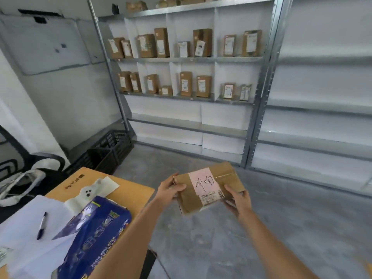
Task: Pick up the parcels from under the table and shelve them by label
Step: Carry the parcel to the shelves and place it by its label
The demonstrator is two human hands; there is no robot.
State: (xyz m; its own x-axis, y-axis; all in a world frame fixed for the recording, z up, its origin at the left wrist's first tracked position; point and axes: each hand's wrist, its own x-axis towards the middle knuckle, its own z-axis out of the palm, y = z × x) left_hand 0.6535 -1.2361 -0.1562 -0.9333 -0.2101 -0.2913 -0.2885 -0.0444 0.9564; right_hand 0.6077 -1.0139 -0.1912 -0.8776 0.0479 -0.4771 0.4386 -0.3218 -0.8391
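A brown cardboard parcel (209,190) with a pink handwritten label and a barcode sticker is held flat in front of me above the floor. My left hand (170,189) grips its left edge and my right hand (238,200) grips its right edge. Ahead stands a metal shelf unit (191,59) with white dividers. Its two middle levels hold several upright labelled parcels (186,83). The lower levels of that unit are bare.
A wooden table (138,195) at the lower left carries papers, a pen (41,225) and a blue bag (96,236). Black crates (108,150) sit on the floor by the wall. A second shelf unit (322,109) stands at the right. A chair is at far left.
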